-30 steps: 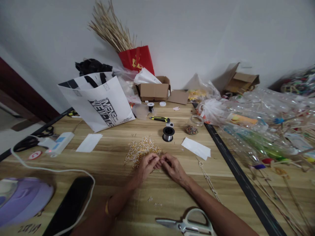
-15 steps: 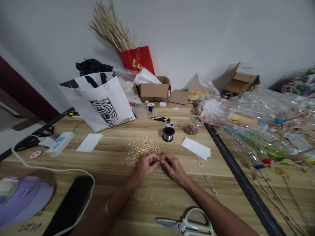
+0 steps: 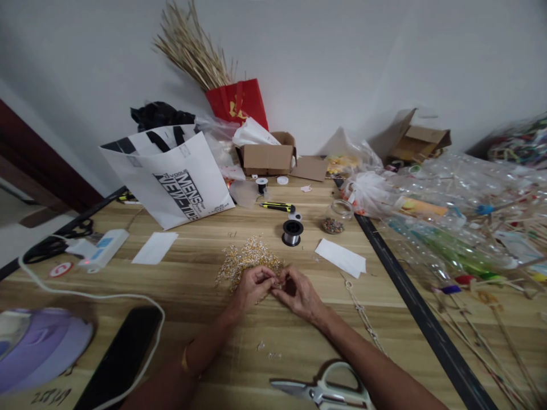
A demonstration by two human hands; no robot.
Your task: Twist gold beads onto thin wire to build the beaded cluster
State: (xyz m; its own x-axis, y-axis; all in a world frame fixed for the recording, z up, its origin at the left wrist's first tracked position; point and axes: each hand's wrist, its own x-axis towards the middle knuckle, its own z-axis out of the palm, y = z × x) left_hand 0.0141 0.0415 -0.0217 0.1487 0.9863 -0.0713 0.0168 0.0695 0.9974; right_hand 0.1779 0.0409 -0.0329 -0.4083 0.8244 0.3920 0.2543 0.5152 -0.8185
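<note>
My left hand point(image 3: 255, 285) is closed in a pinch at the near right edge of a pile of gold and clear beaded strands point(image 3: 241, 259). Close against it, my right hand point(image 3: 298, 291) has thumb and fingers curled together too. What sits between the fingertips is too small to make out. Behind my hands stands a black spool of thin silvery line point(image 3: 292, 233). A few small clear beads point(image 3: 273, 355) lie on the wood nearer to me, above light-handled scissors point(image 3: 325, 387).
A glass jar of beads point(image 3: 337, 216), a yellow-black utility knife point(image 3: 277, 207) and a paper slip point(image 3: 341, 256) lie beyond. A knotted cord point(image 3: 363, 313) runs beside my right forearm. At left are a phone point(image 3: 122, 353), a white cable point(image 3: 106, 295) and a white shopping bag point(image 3: 171, 176).
My right hand has turned slightly, its thumb now lower and its fingers more arched. My left hand has shifted a little, fingertips still beside the right ones.
</note>
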